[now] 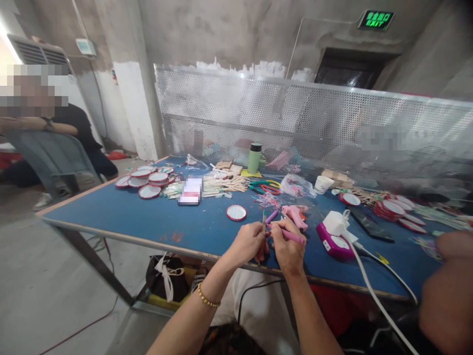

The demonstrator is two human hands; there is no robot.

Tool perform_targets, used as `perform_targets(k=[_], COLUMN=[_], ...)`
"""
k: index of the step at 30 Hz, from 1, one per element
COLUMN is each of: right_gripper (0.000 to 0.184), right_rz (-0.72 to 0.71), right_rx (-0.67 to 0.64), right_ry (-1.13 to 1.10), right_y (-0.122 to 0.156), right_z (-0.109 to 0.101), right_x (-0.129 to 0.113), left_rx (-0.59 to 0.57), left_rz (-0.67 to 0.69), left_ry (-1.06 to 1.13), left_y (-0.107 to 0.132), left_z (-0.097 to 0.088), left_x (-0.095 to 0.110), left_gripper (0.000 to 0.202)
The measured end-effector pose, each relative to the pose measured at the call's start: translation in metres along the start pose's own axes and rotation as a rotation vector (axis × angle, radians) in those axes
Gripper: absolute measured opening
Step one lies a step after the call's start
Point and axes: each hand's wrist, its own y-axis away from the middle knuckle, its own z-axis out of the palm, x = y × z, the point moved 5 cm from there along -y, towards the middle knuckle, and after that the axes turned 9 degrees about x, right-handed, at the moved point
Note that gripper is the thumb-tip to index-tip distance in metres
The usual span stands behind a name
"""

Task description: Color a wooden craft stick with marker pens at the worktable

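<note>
My left hand [248, 241] is closed on a thin wooden stick [264, 224], held upright near the table's front edge. In my right hand [290, 251] is a pink-purple marker [293, 236], its tip against or very close to the stick; the contact itself is too small to make out. Just beyond the fingers lies a short purple piece [272, 216], perhaps the marker's cap. A pink glue gun [295, 217] rests behind my right hand. One round white disc with a red rim [236, 212] lies flat beyond my left hand.
Red-rimmed discs [138, 181] pile up at left, near a phone [190, 191] and wooden sticks [236, 183]. Behind stand a green bottle [254, 159] and pliers [266, 186]. A purple power strip [334, 241] with a white cable sits right, beside another person's arm [447, 291].
</note>
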Motion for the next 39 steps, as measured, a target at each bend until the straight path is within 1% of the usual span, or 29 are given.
perform_targets(k=[3,9,14,19,25,31,37,39], right_gripper=[0.023,0.024,0.024,0.025,0.023,0.024,0.024,0.024], right_rz=[0.008,-0.028,0.024,0.034,0.02,0.01,-0.034,-0.017], right_rx=[-0.007,-0.018,0.005,0.015,-0.012,0.008,-0.008,-0.004], right_ry=[0.002,0.018,0.011,0.01,0.022,0.014,0.037,0.033], right_y=[0.0007,-0.0005,0.0001,0.0007,0.001,0.0007,0.0005,0.0007], right_z=[0.0003,0.0004,-0.0009,-0.0015,-0.0003,-0.0016,-0.0006,-0.0004], right_x=[0.0011,-0.0013,0.0017,0.0035,0.004,0.0026,0.0013,0.0027], left_rx=[0.0,0.006,0.001,-0.004,0.008,0.002,0.003,0.002], left_rz=[-0.007,-0.019,-0.009,-0.008,-0.016,-0.005,0.0,-0.002], left_ry=[0.001,0.013,0.003,0.005,-0.006,-0.008,0.0,0.003], left_y=[0.0003,0.0003,-0.0001,0.0006,-0.0001,0.0,-0.0011,-0.0011], left_z=[0.0,0.0006,0.0006,0.0009,0.0003,0.0003,0.0003,0.0005], left_x=[-0.0002,-0.0015,-0.001,-0.0008,-0.0013,0.0001,-0.0015,-0.0013], left_gripper=[0.022,0.021,0.02,0.021,0.019,0.021,0.019,0.02])
